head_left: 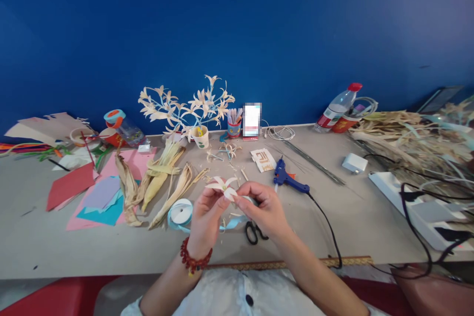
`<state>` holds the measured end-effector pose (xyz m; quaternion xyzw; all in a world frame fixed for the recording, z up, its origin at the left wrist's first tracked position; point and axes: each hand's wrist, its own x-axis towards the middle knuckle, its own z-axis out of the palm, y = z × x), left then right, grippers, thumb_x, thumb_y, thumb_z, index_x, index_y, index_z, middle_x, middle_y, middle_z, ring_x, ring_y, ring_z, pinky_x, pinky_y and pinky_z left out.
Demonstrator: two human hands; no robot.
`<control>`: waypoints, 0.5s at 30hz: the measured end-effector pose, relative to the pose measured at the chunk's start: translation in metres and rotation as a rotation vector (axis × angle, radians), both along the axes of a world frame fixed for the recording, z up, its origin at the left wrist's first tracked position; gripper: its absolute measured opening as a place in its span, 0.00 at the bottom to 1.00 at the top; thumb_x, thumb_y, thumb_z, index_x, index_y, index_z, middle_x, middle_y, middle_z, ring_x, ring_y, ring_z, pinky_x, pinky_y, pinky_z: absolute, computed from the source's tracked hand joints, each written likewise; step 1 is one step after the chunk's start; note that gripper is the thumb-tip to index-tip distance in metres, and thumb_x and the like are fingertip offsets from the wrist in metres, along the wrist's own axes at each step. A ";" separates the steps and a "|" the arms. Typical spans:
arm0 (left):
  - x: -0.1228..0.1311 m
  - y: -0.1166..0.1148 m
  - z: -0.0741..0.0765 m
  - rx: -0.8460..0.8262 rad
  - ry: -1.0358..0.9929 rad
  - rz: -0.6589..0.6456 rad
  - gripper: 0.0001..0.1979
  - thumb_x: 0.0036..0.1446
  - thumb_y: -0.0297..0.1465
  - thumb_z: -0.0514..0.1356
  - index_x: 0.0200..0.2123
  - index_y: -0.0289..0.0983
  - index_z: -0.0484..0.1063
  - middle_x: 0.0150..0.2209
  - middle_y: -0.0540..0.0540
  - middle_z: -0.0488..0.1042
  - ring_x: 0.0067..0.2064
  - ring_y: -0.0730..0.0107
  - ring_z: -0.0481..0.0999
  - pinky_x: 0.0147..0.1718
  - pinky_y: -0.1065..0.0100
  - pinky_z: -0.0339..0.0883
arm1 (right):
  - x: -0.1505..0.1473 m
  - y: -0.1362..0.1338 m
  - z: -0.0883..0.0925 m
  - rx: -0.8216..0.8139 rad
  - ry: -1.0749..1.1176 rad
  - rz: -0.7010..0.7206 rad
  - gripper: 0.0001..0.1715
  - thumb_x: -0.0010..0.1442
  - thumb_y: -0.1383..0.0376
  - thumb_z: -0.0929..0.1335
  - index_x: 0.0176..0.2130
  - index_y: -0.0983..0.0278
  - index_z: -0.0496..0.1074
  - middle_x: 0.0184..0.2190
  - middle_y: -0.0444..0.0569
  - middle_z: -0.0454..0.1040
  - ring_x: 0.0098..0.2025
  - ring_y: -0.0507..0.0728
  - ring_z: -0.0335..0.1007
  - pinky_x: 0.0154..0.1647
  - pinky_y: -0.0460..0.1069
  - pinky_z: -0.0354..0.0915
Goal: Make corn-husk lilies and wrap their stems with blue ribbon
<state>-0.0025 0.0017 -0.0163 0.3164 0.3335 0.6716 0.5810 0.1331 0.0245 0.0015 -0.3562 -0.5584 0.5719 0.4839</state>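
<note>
A small cream flower with pointed petals, seemingly of corn husk, is held up over the table between both hands. My left hand, with a red bead bracelet at the wrist, is closed on the flower from the left. From the right, my right hand pinches the flower's petal or base between thumb and fingers. Below the hands lie black-handled scissors, partly hidden by my right hand. A roll of light blue ribbon rests left of my left hand, its loose end running under the hands.
A blue glue gun lies at the right, its cord trailing to the front edge. Corn husks and coloured paper cover the left. Behind stands a paper cup of husk flowers. A power strip and bottle are farther right.
</note>
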 end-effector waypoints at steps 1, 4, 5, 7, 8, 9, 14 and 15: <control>-0.001 0.000 0.000 -0.013 0.001 -0.013 0.06 0.49 0.28 0.69 0.33 0.39 0.78 0.36 0.49 0.75 0.40 0.71 0.73 0.42 0.71 0.67 | 0.001 0.001 0.000 -0.039 0.029 0.049 0.12 0.55 0.60 0.71 0.27 0.65 0.70 0.18 0.39 0.62 0.17 0.46 0.52 0.17 0.42 0.50; -0.003 0.001 0.004 -0.033 -0.007 -0.061 0.05 0.50 0.28 0.68 0.33 0.38 0.78 0.34 0.49 0.75 0.37 0.72 0.72 0.39 0.72 0.66 | 0.004 0.006 0.000 -0.157 0.112 0.196 0.13 0.55 0.59 0.72 0.27 0.65 0.71 0.16 0.38 0.60 0.16 0.45 0.51 0.16 0.42 0.48; -0.004 0.002 0.005 -0.033 -0.010 -0.079 0.04 0.50 0.28 0.68 0.32 0.38 0.78 0.33 0.49 0.74 0.36 0.73 0.71 0.38 0.73 0.65 | 0.005 0.007 -0.001 -0.185 0.137 0.228 0.13 0.54 0.59 0.73 0.27 0.65 0.71 0.16 0.37 0.60 0.16 0.45 0.51 0.16 0.42 0.47; -0.005 0.003 0.008 -0.026 -0.013 -0.122 0.03 0.51 0.28 0.67 0.31 0.37 0.77 0.32 0.49 0.74 0.34 0.75 0.70 0.36 0.74 0.64 | 0.007 0.009 -0.004 -0.225 0.182 0.273 0.13 0.54 0.59 0.73 0.27 0.66 0.70 0.15 0.36 0.59 0.15 0.45 0.50 0.16 0.42 0.46; -0.005 0.004 0.009 -0.023 -0.014 -0.143 0.02 0.52 0.28 0.67 0.31 0.37 0.77 0.32 0.49 0.73 0.34 0.75 0.70 0.36 0.74 0.64 | 0.007 0.009 -0.005 -0.239 0.202 0.289 0.13 0.54 0.60 0.73 0.27 0.66 0.70 0.14 0.36 0.59 0.15 0.44 0.49 0.15 0.42 0.45; -0.005 0.004 0.010 -0.020 -0.015 -0.161 0.02 0.52 0.28 0.67 0.30 0.36 0.77 0.32 0.49 0.73 0.34 0.75 0.70 0.36 0.74 0.64 | 0.007 0.009 -0.006 -0.248 0.218 0.300 0.13 0.54 0.59 0.73 0.27 0.66 0.70 0.14 0.36 0.59 0.15 0.44 0.48 0.16 0.42 0.44; -0.002 0.003 0.007 -0.021 -0.011 -0.108 0.04 0.51 0.28 0.67 0.32 0.37 0.76 0.34 0.49 0.74 0.36 0.74 0.71 0.38 0.73 0.65 | 0.003 0.003 -0.006 -0.169 0.143 0.156 0.14 0.54 0.58 0.72 0.27 0.65 0.70 0.16 0.38 0.61 0.15 0.45 0.49 0.16 0.42 0.48; -0.001 0.001 0.005 -0.023 0.001 -0.079 0.06 0.51 0.28 0.67 0.34 0.38 0.76 0.34 0.49 0.75 0.36 0.74 0.72 0.39 0.73 0.65 | 0.002 0.002 -0.005 -0.111 0.087 0.091 0.13 0.55 0.58 0.71 0.27 0.65 0.70 0.18 0.39 0.63 0.16 0.45 0.51 0.17 0.42 0.49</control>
